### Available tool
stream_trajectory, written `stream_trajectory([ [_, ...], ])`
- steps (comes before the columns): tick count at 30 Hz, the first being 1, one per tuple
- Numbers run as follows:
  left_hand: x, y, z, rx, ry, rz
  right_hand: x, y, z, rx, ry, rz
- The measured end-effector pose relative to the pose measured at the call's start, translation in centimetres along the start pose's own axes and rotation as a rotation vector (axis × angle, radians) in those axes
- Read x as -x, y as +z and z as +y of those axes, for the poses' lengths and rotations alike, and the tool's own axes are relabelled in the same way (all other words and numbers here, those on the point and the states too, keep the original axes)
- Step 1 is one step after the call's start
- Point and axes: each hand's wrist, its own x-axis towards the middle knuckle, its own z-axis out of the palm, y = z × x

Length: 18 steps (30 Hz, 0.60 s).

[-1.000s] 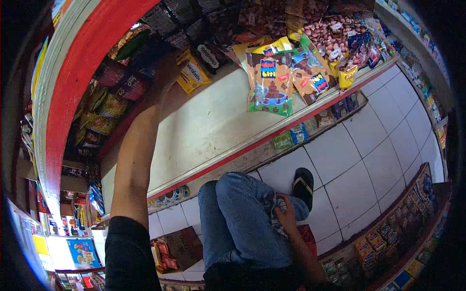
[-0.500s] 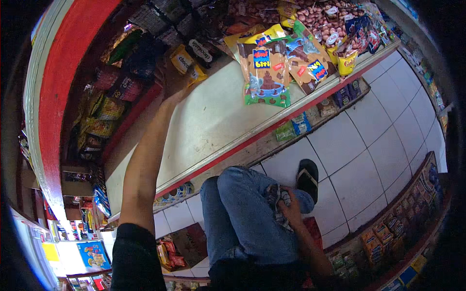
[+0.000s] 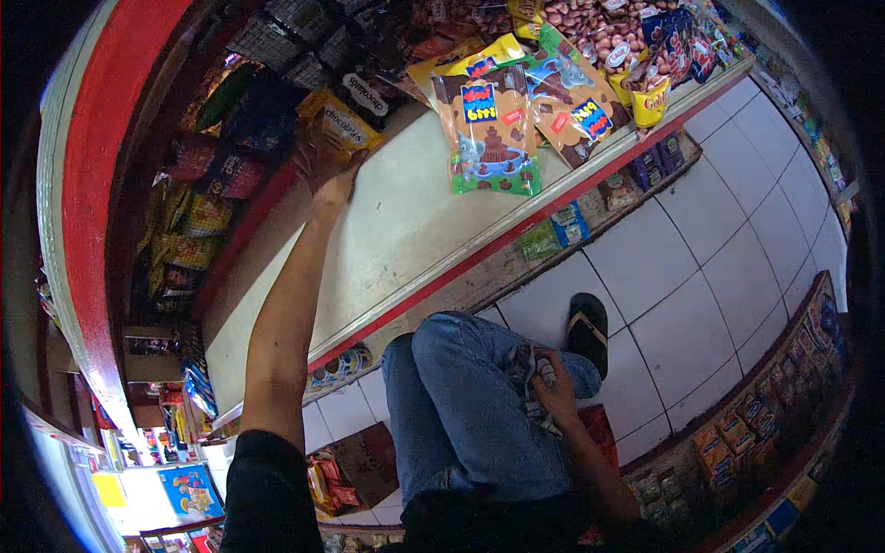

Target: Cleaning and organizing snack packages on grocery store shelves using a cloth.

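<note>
My left hand (image 3: 324, 173) reaches over the pale shelf board to its shadowed back. Its thumb stands apart from the dim fingers, and the fingertips are near or touching a yellow snack pack (image 3: 341, 127); contact is hard to make out. A black pack (image 3: 367, 94) of similar shape lies just behind the yellow one. My right hand (image 3: 553, 387) rests by my bent knee, closed around a crumpled grey checked cloth (image 3: 532, 380). Brown and green snack bags (image 3: 489, 129) with an elephant picture lie farther right on the shelf.
A red-edged upper shelf (image 3: 97, 230) curves along the left. Pink-wrapped sweets (image 3: 599, 37) fill the far right of the board. Below it, a low ledge (image 3: 627, 189) carries small packets. Another packet rack (image 3: 737, 433) stands at lower right. A cardboard box (image 3: 367, 464) sits on the tiled floor.
The yellow pack now lies flatter and shows more of its front beside my left hand. The view has shifted slightly. My right hand stays on the cloth.
</note>
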Motion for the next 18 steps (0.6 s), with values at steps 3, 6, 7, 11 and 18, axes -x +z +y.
stream_trajectory([
  [3,-2.8,-2.9,2.0,-0.022,0.102,0.077,-0.5,0.4,1.9,0.019,-0.104,0.034],
  [6,-2.8,-3.3,1.4,-0.013,0.12,0.086,-0.6,0.6,1.5,0.102,-0.131,0.061],
  [7,-2.1,-3.5,0.7,0.012,0.105,0.072,-0.6,0.7,1.1,0.135,-0.048,0.047],
  [11,-1.4,-2.2,-0.1,0.127,0.043,0.02,-0.7,0.6,1.4,0.062,-0.167,0.048],
  [18,0.3,-0.9,-2.2,0.332,-0.067,-0.064,-0.9,0.9,2.9,0.094,-0.109,0.09],
])
